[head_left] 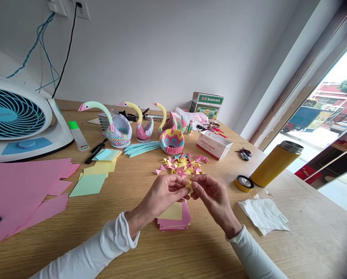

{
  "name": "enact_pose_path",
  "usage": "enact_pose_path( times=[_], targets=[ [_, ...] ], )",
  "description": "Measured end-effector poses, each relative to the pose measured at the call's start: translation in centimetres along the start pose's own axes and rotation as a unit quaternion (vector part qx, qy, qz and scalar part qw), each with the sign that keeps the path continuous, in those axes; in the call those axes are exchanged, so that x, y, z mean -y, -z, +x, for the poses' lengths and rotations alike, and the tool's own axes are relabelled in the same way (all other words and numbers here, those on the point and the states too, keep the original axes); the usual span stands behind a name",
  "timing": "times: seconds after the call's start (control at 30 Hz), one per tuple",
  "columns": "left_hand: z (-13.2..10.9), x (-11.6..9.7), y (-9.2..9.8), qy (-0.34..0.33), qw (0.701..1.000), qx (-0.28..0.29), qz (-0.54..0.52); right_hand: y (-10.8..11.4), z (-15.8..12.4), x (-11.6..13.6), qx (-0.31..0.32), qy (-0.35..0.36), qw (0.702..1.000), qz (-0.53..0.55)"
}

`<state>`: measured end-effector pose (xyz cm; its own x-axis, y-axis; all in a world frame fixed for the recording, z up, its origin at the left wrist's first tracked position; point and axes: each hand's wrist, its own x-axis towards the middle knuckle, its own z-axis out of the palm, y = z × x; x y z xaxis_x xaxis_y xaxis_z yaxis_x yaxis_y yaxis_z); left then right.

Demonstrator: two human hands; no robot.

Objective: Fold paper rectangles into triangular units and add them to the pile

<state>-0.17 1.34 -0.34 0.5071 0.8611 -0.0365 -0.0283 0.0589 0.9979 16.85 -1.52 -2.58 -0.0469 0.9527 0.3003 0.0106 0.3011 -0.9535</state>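
Note:
Between the fingertips of my left hand (pixel 167 192) and my right hand (pixel 209 193) is a small folded piece of yellow paper (pixel 189 187). Both hands pinch it, one from each side, and the fingers partly cover it. Under them lies a stack of pink and yellow paper slips (pixel 173 217). Just beyond my fingertips spreads a pile of small folded paper triangles (pixel 180 164) in pink, yellow and a little blue. Behind that pile sits a bowl-shaped body made of folded paper pieces (pixel 172 141), striped yellow, blue and pink.
Several paper swans (pixel 119 131) stand toward the wall beside light blue paper strips (pixel 141 148). At left are a fan (pixel 19 116), a glue bottle (pixel 78 135) and pink sheets (pixel 22 193). Rightward are a sticky note box (pixel 214 144), a yellow flask (pixel 273 164), its lid (pixel 244 183) and a tissue (pixel 264 215).

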Motion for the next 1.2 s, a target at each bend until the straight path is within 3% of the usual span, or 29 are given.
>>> enact_pose_path(
  times=[0.13,0.4,0.53,0.8,1.07,1.2],
  targets=[
    [0.0,0.2,0.0,-0.023,1.000,-0.001,0.019,0.1,0.0,-0.1,0.015,0.021,0.999,-0.043],
    [0.0,0.2,-0.1,-0.015,1.000,0.002,0.012,-0.5,-0.4,-0.2,-0.012,0.059,0.989,-0.136],
    [0.1,0.3,0.0,-0.022,1.000,-0.007,-0.012,-0.5,-0.3,-0.4,-0.007,0.069,0.989,-0.133],
    [0.2,0.6,0.1,0.039,0.997,0.021,-0.065,-0.5,-0.2,-0.3,-0.045,0.124,0.976,-0.175],
    [-0.4,-0.7,0.5,0.066,0.990,0.081,-0.093,-0.2,-0.1,-0.4,-0.039,0.115,0.979,-0.164],
    [-0.3,-0.6,0.4,0.071,0.990,0.076,-0.096,-0.3,-0.2,-0.4,-0.043,0.120,0.976,-0.176]
  ],
)
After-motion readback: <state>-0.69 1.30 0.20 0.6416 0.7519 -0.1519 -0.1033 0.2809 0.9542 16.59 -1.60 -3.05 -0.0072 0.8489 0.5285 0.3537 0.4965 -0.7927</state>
